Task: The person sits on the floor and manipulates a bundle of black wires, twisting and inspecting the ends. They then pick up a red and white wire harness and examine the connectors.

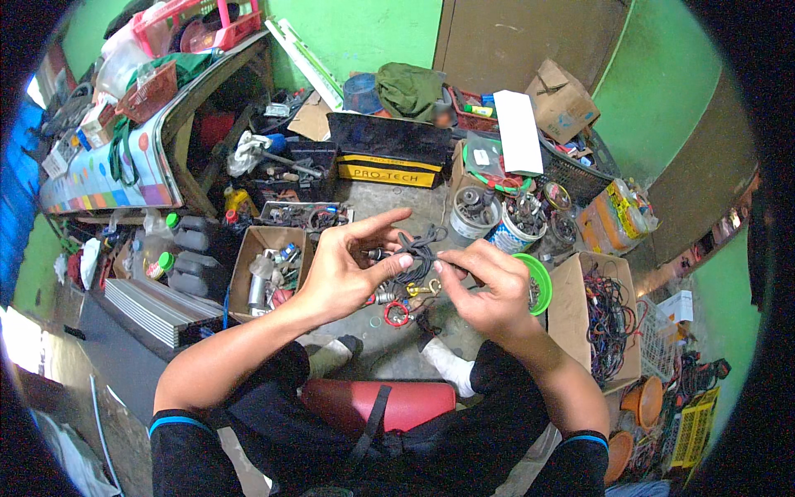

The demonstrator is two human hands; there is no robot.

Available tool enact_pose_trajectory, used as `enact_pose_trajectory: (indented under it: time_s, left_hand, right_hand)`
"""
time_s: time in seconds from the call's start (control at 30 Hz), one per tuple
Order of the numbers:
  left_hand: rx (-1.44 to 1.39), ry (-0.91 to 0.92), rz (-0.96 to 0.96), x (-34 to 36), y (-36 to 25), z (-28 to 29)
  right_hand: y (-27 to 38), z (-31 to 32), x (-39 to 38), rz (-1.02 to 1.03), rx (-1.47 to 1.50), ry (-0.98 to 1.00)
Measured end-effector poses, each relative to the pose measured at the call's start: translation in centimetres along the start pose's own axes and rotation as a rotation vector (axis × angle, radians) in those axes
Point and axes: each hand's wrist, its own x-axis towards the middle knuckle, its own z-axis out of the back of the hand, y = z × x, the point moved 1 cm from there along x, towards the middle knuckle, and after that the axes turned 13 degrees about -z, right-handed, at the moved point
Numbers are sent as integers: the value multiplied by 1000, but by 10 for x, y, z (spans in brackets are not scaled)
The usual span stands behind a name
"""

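A dark grey cable [420, 251], looped into a small bundle, is held up in front of me, above the floor between my feet. My left hand [348, 267] has its thumb pressed on the bundle from the left, with the index finger stretched out above it. On the other side, my right hand [490, 286] pinches the cable between thumb and fingertips. Below the hands lie a red ring-shaped piece [397, 313] and a yellow piece with a hook-like end [424, 288]. A dark connector shows near my left palm, partly hidden by the fingers.
Left of my hands stands a cardboard box [240, 277] of mixed parts. To the right are a bright green bowl [542, 286] and a box of tangled wires [571, 311]. Buckets of metal parts [476, 222] and a black-and-yellow toolbox [389, 170] sit ahead. A red seat [364, 403] is beneath me.
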Motion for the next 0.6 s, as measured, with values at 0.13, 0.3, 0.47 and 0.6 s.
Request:
enact_pose_trajectory:
  time_s: [0.13,0.3,0.47,0.6]
  left_hand:
    - [64,-4,78,0,-5,-2]
    - [113,-3,50,-1,-7,-4]
    - [140,-34,61,-3,-9,-4]
    - [157,-99,81,2,-10,2]
  right_hand:
    - [6,-3,-4,-38,26,-7]
    - [11,-4,-4,-95,24,-23]
    - [8,-5,-4,-271,110,6]
    - [-3,-5,-2,-270,159,-27]
